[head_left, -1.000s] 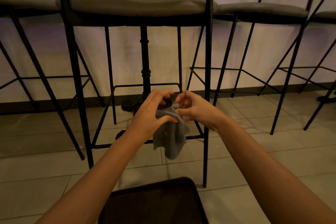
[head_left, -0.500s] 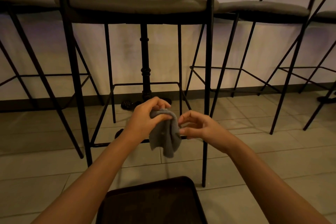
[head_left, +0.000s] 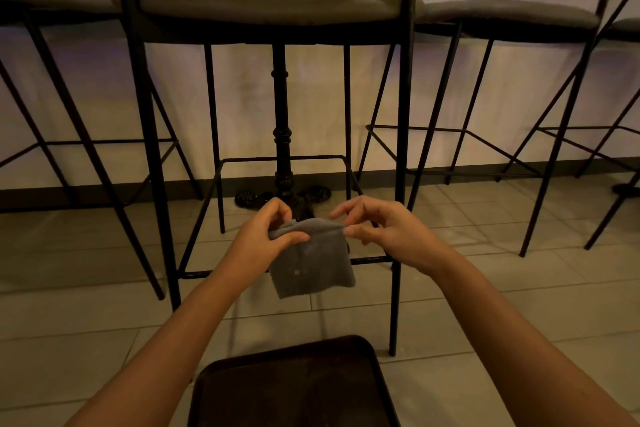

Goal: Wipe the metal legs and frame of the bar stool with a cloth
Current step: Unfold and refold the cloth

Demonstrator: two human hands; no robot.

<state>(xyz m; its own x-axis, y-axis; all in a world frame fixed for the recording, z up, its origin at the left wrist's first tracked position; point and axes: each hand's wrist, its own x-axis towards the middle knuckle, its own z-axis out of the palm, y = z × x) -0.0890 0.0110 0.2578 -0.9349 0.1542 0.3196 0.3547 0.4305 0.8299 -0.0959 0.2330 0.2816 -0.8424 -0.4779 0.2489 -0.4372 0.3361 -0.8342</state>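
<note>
A bar stool point(head_left: 401, 156) with thin black metal legs and a grey padded seat stands straight ahead. Its footrest ring point(head_left: 370, 259) runs low across the front. A small grey cloth point(head_left: 311, 263) hangs flat in front of that ring, held by its top edge. My left hand point(head_left: 266, 236) pinches the cloth's left top corner. My right hand point(head_left: 377, 225) pinches the right top corner. The cloth touches no part of the stool that I can see.
Similar stools stand to the left point(head_left: 69, 107) and right point(head_left: 512, 87). An ornate black table pedestal point(head_left: 282, 135) rises behind the middle stool. A dark tray-like surface point(head_left: 294, 388) lies on the tiled floor point(head_left: 519, 288) just below my arms.
The cloth was bunched in my left hand; my hands have moved apart and spread it flat between them, each hand holding a top corner.
</note>
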